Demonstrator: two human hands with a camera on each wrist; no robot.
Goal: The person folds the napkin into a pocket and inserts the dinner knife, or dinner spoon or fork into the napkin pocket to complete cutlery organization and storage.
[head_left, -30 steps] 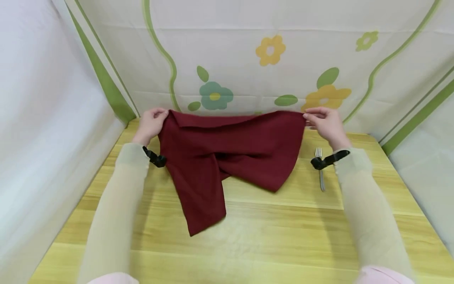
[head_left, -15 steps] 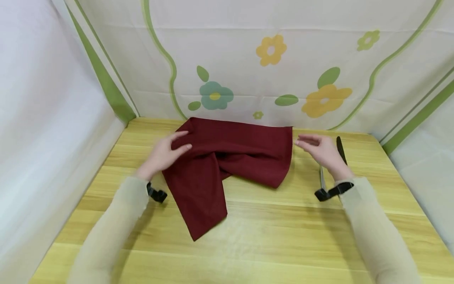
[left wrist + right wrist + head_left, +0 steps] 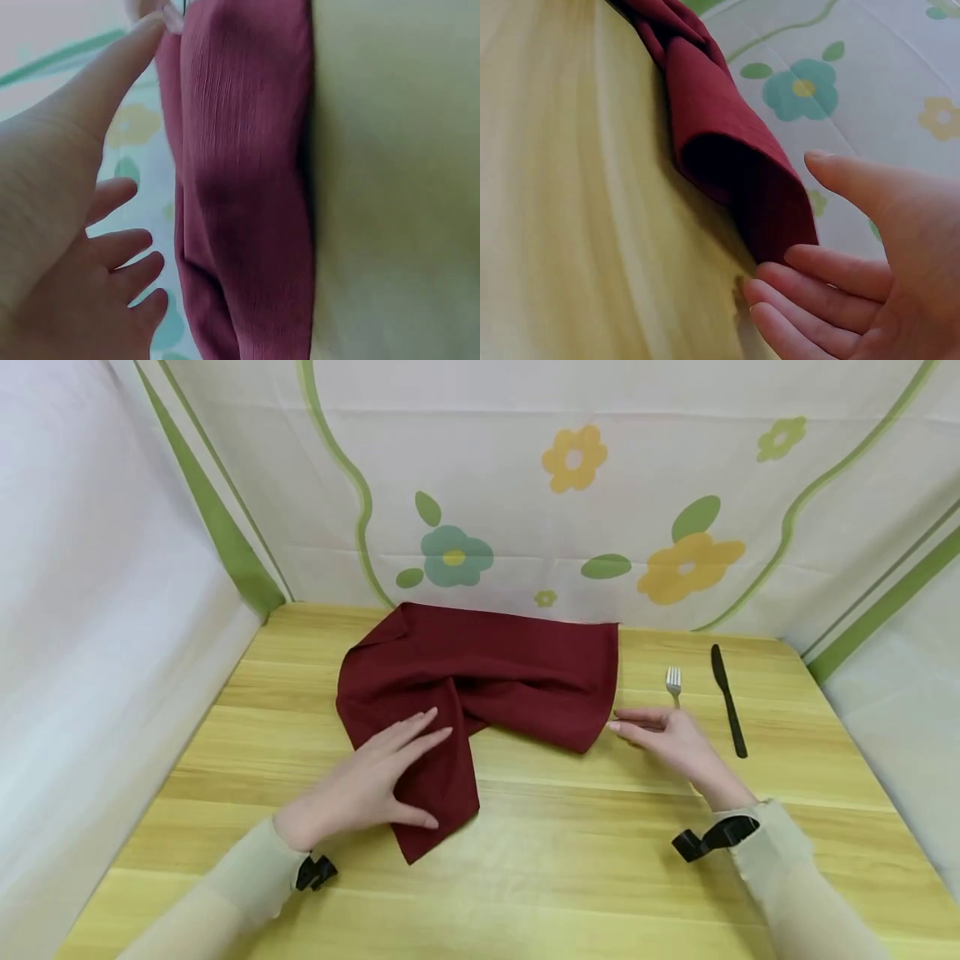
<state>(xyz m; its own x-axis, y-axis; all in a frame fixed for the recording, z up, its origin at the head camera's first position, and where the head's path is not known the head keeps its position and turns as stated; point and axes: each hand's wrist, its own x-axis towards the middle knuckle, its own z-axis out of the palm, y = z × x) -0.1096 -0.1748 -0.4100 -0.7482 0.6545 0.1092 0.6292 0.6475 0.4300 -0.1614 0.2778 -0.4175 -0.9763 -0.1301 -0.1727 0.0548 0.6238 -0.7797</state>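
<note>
A dark red cloth lies rumpled near the back of the wooden table, one flap hanging toward the front left and its top left corner turned over. Spread fingers of my left hand overlap that front flap in the head view; the left wrist view shows them apart from the cloth. At the cloth's right end is my right hand, fingers extended and thumb apart from them. In the right wrist view the cloth's end curls up as an open fold, right by the fingertips.
To the right of the cloth lie a silver fork, partly hidden by the right hand, and a black knife. A white curtain with printed flowers closes off the table at the back and sides.
Both hands have let go of the cloth's far corners and moved toward the front. The cloth's far edge has come down onto the table. The knife has come into view.
</note>
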